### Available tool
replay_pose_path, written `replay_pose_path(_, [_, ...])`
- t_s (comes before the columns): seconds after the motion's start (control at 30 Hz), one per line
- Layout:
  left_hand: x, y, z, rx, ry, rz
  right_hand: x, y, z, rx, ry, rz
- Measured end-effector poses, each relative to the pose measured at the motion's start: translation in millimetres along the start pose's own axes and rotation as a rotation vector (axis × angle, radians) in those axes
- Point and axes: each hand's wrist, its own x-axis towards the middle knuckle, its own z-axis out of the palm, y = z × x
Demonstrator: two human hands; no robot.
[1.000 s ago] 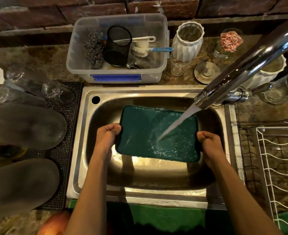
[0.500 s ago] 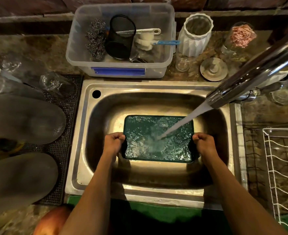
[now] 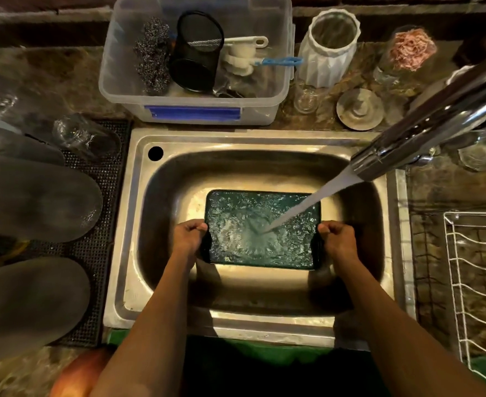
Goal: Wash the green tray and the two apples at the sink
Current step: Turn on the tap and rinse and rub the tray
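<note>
Now the rinsing of the flat rectangular green plastic tray (image 3: pixel 262 229) is the step in hand. It is held about level, low inside the steel sink (image 3: pixel 176 173), and the stream from the chrome tap (image 3: pixel 425 121) lands near its middle, so water covers the whole face. The left hand (image 3: pixel 189 234) grips its left short edge with curled fingers, and the right hand (image 3: pixel 337 237) grips the right edge likewise. One reddish apple (image 3: pixel 75 373) lies near the sink's front left corner; the second I cannot see. I judge the next move is tilting the tray to pour off the water, keeping both grips firm on the wet rim.
</note>
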Motion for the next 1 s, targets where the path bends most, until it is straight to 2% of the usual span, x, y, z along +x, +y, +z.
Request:
replay_pose_path(0.27, [-4, 2, -1, 0.024, 0.025, -0.007, -3, -3, -2, -0.008, -0.022, -0.035])
replay_pose_path(0.4, [-11, 8, -14, 0.321, 0.150, 0.029, -10, -10, -7, -0.092, -0.021, -0.032])
replay_pose_path(0.47, [-27, 15, -20, 0.396, 0.195, 0.104, -16, -15, -12, -0.159, -0.027, -0.046])
replay_pose_path(0.6, [-74, 17, -17, 0.497, 0.167, 0.418, -37, -32, -26, -0.153, -0.034, -0.121])
replay_pose_path(0.7, [-118, 1, -3, 0.587, 0.068, 0.620, -54, -43, -44, -0.035, 0.023, -0.202])
replay_pose_path(0.83, [-168, -39, 14, 0.916, -0.031, 0.843, -68, -55, -74, 0.173, 0.045, -0.278])
replay_pose_path(0.9, [-182, -54, 15, 1.048, 0.001, 0.880, -70, -63, -89, 0.310, 0.057, -0.260])
replay_pose_path(1.0, [-187, -62, 12, 1.109, 0.091, 0.877, -64, -76, -113, 0.523, 0.098, -0.264])
